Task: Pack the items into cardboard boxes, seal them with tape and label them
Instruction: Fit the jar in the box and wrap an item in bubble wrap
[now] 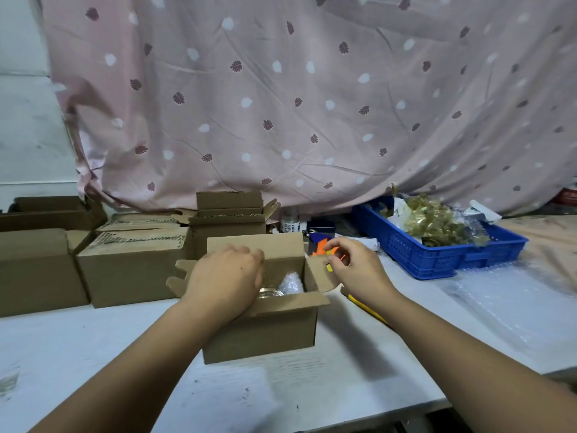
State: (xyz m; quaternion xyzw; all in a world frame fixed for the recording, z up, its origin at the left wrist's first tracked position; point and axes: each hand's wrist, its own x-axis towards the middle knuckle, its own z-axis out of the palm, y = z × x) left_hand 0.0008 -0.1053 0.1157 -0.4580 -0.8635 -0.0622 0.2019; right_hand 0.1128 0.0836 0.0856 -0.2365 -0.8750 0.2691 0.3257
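An open cardboard box (265,335) stands on the white table in the middle, its flaps spread. Inside lie a bubble-wrapped item (292,284) and a shiny metal piece (269,294). My left hand (224,279) reaches over the box's left side. Its fingers bend down into the box and their tips are hidden. My right hand (356,270) hovers over the box's right flap (317,273), fingers loosely curled, thumb apart, gripping nothing that I can see. An orange and blue tape dispenser (318,245) sits just behind that hand.
Several cardboard boxes (131,270) are stacked at the left and behind. A blue plastic crate (437,254) with golden wrapped items stands at the right. A yellow-handled knife (365,307) lies under my right forearm. Bubble wrap (499,295) covers the table's right side. A pink curtain hangs behind.
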